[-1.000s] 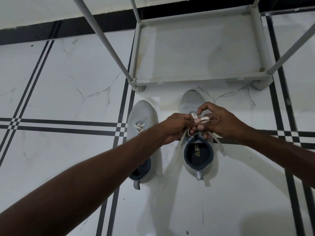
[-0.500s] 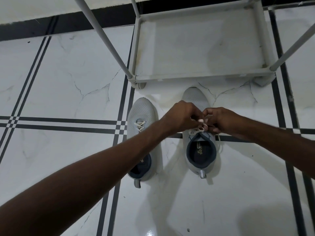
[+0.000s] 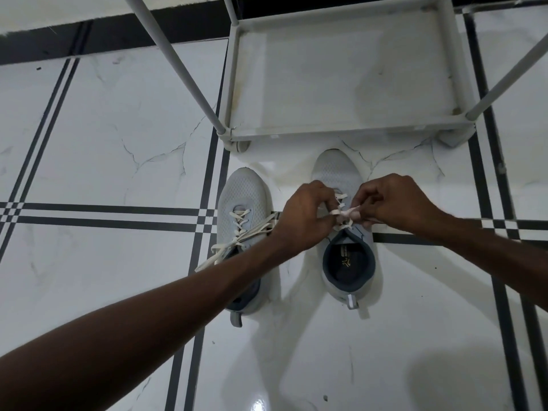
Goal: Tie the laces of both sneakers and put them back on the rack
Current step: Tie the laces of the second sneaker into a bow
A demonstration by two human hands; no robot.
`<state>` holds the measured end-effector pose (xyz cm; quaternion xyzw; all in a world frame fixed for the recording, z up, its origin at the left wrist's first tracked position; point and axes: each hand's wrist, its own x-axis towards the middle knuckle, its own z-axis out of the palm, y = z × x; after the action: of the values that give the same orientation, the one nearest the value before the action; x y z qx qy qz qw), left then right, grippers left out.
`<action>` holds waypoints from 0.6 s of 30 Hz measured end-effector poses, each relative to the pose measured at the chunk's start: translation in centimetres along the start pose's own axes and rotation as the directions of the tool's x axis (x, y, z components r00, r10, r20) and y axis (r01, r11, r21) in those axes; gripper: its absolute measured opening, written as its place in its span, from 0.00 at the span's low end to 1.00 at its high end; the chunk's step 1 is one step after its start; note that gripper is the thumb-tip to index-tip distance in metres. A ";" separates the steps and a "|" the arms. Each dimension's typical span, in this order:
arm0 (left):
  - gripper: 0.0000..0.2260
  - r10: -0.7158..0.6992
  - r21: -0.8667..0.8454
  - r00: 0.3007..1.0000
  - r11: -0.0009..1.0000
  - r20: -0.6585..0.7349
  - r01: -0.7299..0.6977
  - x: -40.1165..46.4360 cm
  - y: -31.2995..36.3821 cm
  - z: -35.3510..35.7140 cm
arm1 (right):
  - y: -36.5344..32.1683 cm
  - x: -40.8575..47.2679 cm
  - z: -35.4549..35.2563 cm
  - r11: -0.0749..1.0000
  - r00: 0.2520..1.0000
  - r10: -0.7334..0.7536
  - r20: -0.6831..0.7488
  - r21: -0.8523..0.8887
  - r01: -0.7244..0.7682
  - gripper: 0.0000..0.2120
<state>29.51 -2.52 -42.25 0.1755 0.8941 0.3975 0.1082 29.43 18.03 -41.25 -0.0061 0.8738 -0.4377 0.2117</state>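
Two light grey sneakers stand side by side on the floor, toes toward the rack. Over the right sneaker (image 3: 336,170), my left hand (image 3: 305,215) and my right hand (image 3: 391,203) each pinch its cream laces (image 3: 341,213), which stretch in a short band between the fingers above the tongue. The left sneaker (image 3: 241,197) lies partly under my left forearm, and its laces (image 3: 234,241) trail loose across the shoe and onto the floor. The grey shoe rack (image 3: 347,132) stands just beyond the toes, its bottom shelf bare.
White marble floor tiles (image 3: 103,143) with black double stripes surround the shoes. The rack's slanted grey poles (image 3: 175,69) rise at the left and right. A black skirting band (image 3: 89,34) runs along the wall at the back.
My hands have drawn slightly apart, pulling the right sneaker's lace out between them. The left sneaker's loose laces now show beside my left forearm.
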 end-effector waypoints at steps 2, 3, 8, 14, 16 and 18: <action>0.08 -0.182 -0.069 0.983 0.981 0.030 0.184 -0.7 -1.0 -0.7 | 0.7 -0.2 -0.4 0.990 0.997 -0.055 -0.048 -0.132 0.049 0.06; 0.08 -0.218 -0.049 0.975 0.974 0.045 0.220 -1.1 -1.5 -1.0 | 1.1 -0.3 -0.5 0.979 0.995 -0.081 -0.059 -0.194 0.068 0.06; 0.04 -0.043 0.196 0.997 0.980 0.069 0.029 -3.0 -1.6 -1.6 | 2.5 -0.1 0.1 0.898 0.982 -0.187 -0.003 -0.405 0.170 0.13; 0.13 0.223 0.576 0.935 0.740 0.276 -0.347 -4.0 -2.2 -2.3 | 4.2 -0.3 0.0 0.667 0.955 -0.258 0.145 -0.689 0.285 0.09; 0.14 0.267 0.552 0.912 0.730 0.311 -0.402 -4.5 -2.7 -2.7 | 4.6 -0.5 -0.1 0.612 0.958 -0.242 0.153 -0.742 0.273 0.12; 0.18 0.258 0.505 0.906 0.763 0.335 -0.404 -4.8 -3.2 -3.1 | 4.9 -0.7 -0.3 0.541 0.949 -0.269 0.163 -0.790 0.289 0.15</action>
<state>32.14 -8.52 -42.37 0.4034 0.9048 0.1038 0.0886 30.77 21.45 -44.59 -0.2446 0.9615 -0.0226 0.1230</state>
